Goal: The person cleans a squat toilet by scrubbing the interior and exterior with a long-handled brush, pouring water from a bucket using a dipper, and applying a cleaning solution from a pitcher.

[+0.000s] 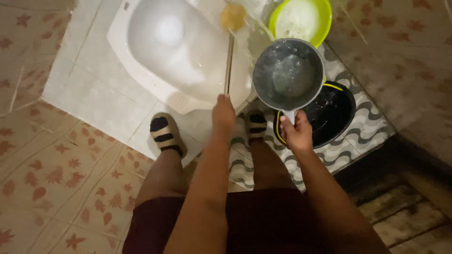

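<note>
Presently, two grips are recorded. Right hand: closed round the short handle of a grey water dipper, thumb on top; the dipper is held level above the black bucket, mouth upward, water visible inside. Its long axis runs from the handle at the near side to the bowl at the far side, pointing away from the person toward the green basin. Left hand: closed round the near end of a thin brush handle, which runs almost straight away from the person; its yellowish head lies at the far rim of the white squat toilet pan.

Handling note, as a judgement: the dipper is best kept level until it is over the pan, then tipped slowly so water lands where the brush head works; the handle is best held firmly near its end and kept low.

Surroundings: patterned floor tiles; wave-patterned mat under the bucket; two striped slippers, feet either side of the pan's near edge.
</note>
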